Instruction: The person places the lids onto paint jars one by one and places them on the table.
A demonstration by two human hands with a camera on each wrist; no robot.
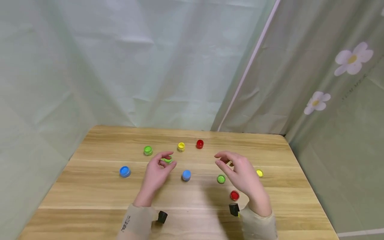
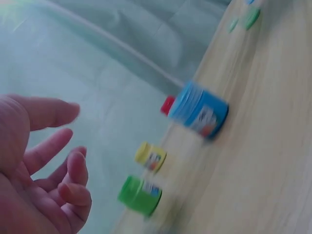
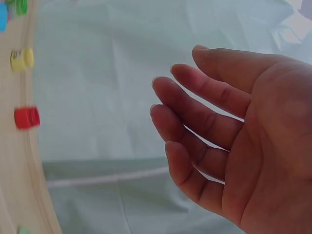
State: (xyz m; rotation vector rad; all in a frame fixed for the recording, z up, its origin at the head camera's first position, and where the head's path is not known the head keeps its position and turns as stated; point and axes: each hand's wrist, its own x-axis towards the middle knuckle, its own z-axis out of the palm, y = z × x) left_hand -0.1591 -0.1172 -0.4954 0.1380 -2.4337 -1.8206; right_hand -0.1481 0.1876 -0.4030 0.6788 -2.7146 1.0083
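Observation:
My left hand (image 1: 156,173) hovers over the table with loosely curved fingers and nothing in its grasp. A small green pot (image 1: 168,160) shows just behind its fingertips, partly hidden. Between the hands stands a blue pot (image 1: 186,175), seen labelled in the left wrist view. My right hand (image 1: 240,170) also hangs relaxed in the air, thumb apart from the fingers. Closest to it on the tabletop lie a green lid-like disc (image 1: 221,179), a red one (image 1: 234,195) and a yellow one (image 1: 259,173). The right wrist view shows its palm (image 3: 273,141) bare.
At the back stand another green pot (image 1: 148,151), a yellow pot (image 1: 181,147) and a red pot (image 1: 200,144). A blue round piece (image 1: 125,171) sits left of the left hand. Curtains (image 1: 180,66) hang behind the wooden table (image 1: 99,200).

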